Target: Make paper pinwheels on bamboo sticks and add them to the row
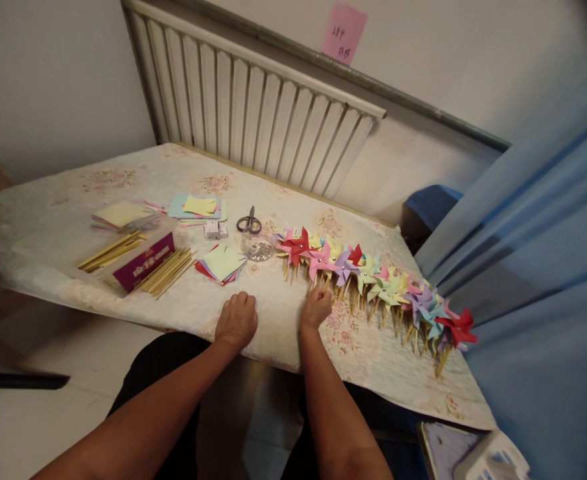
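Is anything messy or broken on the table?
Nothing looks broken or spilled. The pinwheels lie in a crowded row, overlapping. The sticks fan loosely beside a purple box. The paper squares sit in a slightly skewed pile. Both hands, left and right, rest on the tablecloth.

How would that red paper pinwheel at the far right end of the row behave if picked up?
The red paper pinwheel is probably very light, being thin paper on a slim wooden stick. Its folded blades look easily crushed. Lying at the table's edge, it might slide off.
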A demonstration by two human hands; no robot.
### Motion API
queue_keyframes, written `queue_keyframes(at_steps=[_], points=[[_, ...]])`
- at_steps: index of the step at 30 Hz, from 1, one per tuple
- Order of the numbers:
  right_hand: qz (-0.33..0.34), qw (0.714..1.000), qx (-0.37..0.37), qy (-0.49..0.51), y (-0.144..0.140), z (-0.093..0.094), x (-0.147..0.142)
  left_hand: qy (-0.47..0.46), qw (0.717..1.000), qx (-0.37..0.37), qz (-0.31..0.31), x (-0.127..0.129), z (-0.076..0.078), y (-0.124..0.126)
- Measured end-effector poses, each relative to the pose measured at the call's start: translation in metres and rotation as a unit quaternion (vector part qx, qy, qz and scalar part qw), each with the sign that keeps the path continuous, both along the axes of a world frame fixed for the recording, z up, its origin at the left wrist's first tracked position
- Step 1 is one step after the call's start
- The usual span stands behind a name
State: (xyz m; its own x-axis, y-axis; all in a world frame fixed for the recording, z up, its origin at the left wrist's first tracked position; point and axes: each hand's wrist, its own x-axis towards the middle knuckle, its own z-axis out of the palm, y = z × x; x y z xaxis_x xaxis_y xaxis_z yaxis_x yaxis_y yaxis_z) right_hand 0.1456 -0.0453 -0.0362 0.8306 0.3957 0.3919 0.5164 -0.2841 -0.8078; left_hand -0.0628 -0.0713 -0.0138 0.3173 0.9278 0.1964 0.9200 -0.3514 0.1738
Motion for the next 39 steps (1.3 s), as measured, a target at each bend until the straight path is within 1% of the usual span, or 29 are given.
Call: queue_keyframes(at_steps=[2,4,6,10,13,17,21,24,27,31,33,35,37,39], points=[[0.014,1.000,0.004,-0.009,-0.002,0.002,-0.002,0.003,1.000,0.001,0.000,0.001,0.000,0.001],[0.041,0.999,0.006,-0.023,-0.005,0.003,-0.006,0.005,1.000,0.005,0.002,0.002,0.000,0.001],[0.094,0.994,0.007,-0.048,-0.009,0.004,-0.012,0.006,1.000,0.007,0.003,0.002,0.000,0.002],[0.229,0.964,0.002,-0.136,-0.014,0.005,-0.024,0.005,1.000,0.003,-0.001,0.004,-0.002,0.003],[0.270,0.947,-0.031,-0.172,-0.015,0.006,-0.028,-0.003,1.000,0.000,-0.010,0.006,-0.002,0.007],[0.288,0.935,-0.086,-0.188,-0.013,0.006,-0.028,-0.014,0.999,-0.022,-0.024,0.013,-0.001,0.021],[0.301,0.928,-0.109,-0.189,-0.013,0.005,-0.028,-0.024,0.998,-0.036,-0.036,0.021,0.001,0.041],[0.316,0.924,-0.106,-0.188,-0.014,0.005,-0.029,-0.036,0.997,-0.047,-0.047,0.027,0.001,0.054],[0.335,0.920,-0.094,-0.183,-0.016,0.005,-0.029,-0.053,0.995,-0.055,-0.070,0.032,0.000,0.064],[0.360,0.914,-0.079,-0.172,-0.019,0.003,-0.029,-0.075,0.991,-0.059,-0.096,0.036,-0.002,0.071],[0.355,0.919,-0.066,-0.159,-0.019,0.005,-0.031,-0.081,0.990,-0.064,-0.101,0.036,-0.002,0.072],[0.334,0.931,-0.039,-0.140,-0.017,0.011,-0.036,-0.085,0.989,-0.070,-0.104,0.034,-0.001,0.072],[0.315,0.941,-0.009,-0.126,-0.012,0.023,-0.047,-0.093,0.987,-0.077,-0.107,0.033,-0.001,0.072],[0.327,0.937,0.005,-0.123,-0.003,0.039,-0.065,-0.118,0.982,-0.097,-0.112,0.033,0.000,0.073]])
